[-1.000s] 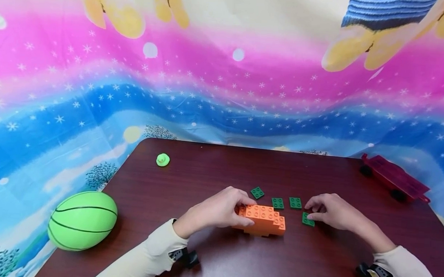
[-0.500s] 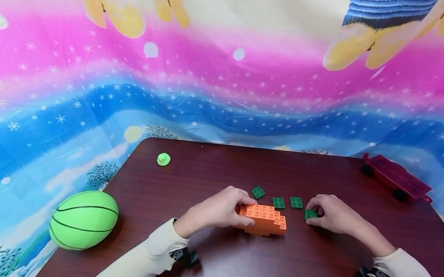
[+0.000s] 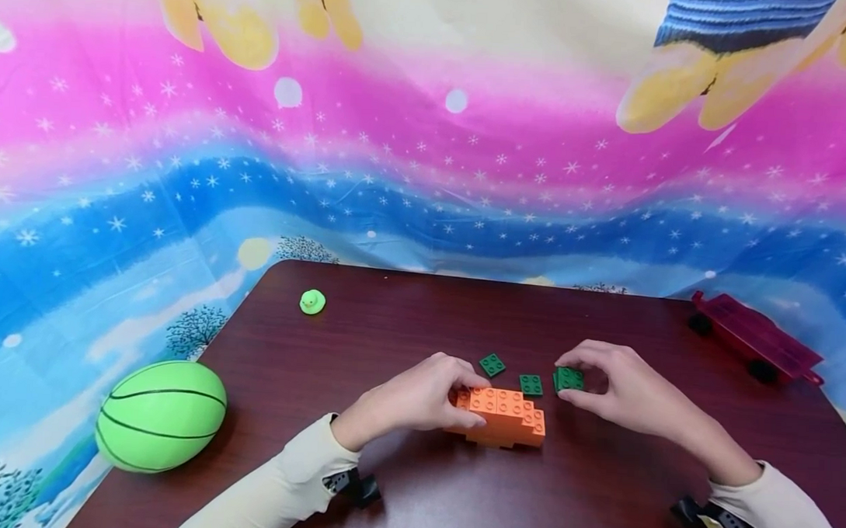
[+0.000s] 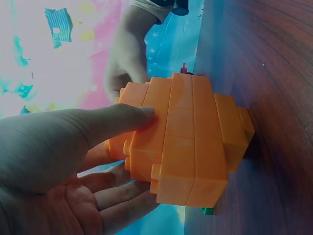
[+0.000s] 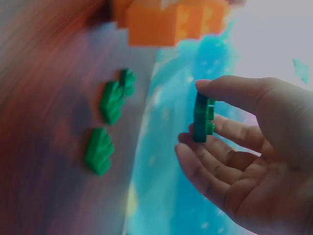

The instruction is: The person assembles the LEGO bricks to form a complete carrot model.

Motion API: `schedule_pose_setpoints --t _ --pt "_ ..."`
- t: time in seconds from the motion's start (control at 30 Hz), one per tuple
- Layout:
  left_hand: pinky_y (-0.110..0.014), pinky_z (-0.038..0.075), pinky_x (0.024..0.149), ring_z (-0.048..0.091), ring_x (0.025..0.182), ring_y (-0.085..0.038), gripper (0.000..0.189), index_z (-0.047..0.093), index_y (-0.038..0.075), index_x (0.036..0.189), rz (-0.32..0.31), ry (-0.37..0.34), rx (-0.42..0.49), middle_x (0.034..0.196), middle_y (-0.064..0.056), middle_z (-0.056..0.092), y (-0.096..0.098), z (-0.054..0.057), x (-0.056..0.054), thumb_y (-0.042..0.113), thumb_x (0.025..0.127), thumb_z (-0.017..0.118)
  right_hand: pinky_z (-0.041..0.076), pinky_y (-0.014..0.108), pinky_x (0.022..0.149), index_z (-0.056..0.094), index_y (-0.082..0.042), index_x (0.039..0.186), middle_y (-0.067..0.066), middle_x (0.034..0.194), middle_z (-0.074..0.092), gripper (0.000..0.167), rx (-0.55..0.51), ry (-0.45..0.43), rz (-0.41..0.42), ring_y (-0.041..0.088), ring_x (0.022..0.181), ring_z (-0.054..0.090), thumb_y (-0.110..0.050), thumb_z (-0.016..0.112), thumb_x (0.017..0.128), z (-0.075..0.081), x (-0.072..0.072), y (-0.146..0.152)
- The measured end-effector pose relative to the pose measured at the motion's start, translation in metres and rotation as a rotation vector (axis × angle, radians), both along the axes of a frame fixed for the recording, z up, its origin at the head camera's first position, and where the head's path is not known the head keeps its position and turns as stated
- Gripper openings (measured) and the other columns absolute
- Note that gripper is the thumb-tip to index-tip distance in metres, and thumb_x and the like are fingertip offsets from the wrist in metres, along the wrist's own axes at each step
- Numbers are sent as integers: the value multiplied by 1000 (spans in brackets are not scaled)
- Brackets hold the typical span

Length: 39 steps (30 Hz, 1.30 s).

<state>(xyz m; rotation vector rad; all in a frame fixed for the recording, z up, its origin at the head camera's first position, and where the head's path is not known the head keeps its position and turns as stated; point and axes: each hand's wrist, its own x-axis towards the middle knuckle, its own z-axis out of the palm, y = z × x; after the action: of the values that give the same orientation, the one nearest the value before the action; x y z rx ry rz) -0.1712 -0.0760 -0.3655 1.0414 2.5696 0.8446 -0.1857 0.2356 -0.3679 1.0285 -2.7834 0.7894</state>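
Note:
My left hand (image 3: pixel 425 396) grips the left end of an orange brick build (image 3: pixel 505 418), thumb on the near side and fingers behind. Stepped layers of the build show in the left wrist view, with the thumb pressed on its face (image 4: pixel 181 132). My right hand (image 3: pixel 625 384) pinches a thin green square brick (image 5: pixel 200 117) between thumb and fingers, lifted off the table. Beneath it in the head view, another green brick is mostly hidden; the right wrist view shows that brick (image 5: pixel 99 152) lying on the table. Two more green bricks, one turned (image 3: pixel 492 365) and one straight (image 3: pixel 531 385), lie behind the build.
A green ball (image 3: pixel 162 416) with black lines sits at the table's left edge. At the back left stands a small green duck (image 3: pixel 313 302). A dark red toy wagon (image 3: pixel 756 338) is at the right edge of the brown table (image 3: pixel 421 318). A printed cloth hangs behind.
My right hand has taken hold of the rightmost green brick, lifted it and carried it left, over the neighbouring green brick. The left hand and the orange build stay in place.

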Motion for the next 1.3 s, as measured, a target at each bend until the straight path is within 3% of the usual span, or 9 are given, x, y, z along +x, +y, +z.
schedule_pose_setpoints --t 0.1,0.3,0.6,0.77,1.3 --pt "-16 48 72 57 84 -3 34 77 14 120 3 -1 4 107 1 74 0 -1 -1 26 89 82 55 23 68 73 -24 113 -12 105 71 28 -51 20 27 0 84 60 -25 84 87 9 7 -12" --pt "-15 49 72 57 84 -2 34 77 15 119 -2 -11 0 105 3 73 1 -2 -1 26 88 82 54 22 63 72 -26 116 -9 109 72 31 -137 -26 104 -2 79 59 -23 84 87 16 20 -30" --pt "-14 48 68 56 80 -3 33 78 15 118 -10 -5 25 101 4 72 -1 -5 -2 26 88 82 50 21 61 74 -19 119 -9 105 74 28 -46 -79 150 -6 71 54 -25 79 91 12 24 -47" --pt "-15 47 68 56 80 -3 32 78 15 117 -12 4 30 100 4 72 -1 -3 -2 26 88 83 53 21 62 75 -15 117 -7 102 75 28 -29 -77 156 -6 69 56 -20 80 89 14 25 -48" --pt "-15 45 66 55 77 -5 30 78 13 116 -12 -3 40 96 3 71 -1 -2 -1 22 88 83 55 22 62 77 -14 112 0 106 77 24 -7 -153 206 -7 72 59 -25 80 91 27 20 -51"
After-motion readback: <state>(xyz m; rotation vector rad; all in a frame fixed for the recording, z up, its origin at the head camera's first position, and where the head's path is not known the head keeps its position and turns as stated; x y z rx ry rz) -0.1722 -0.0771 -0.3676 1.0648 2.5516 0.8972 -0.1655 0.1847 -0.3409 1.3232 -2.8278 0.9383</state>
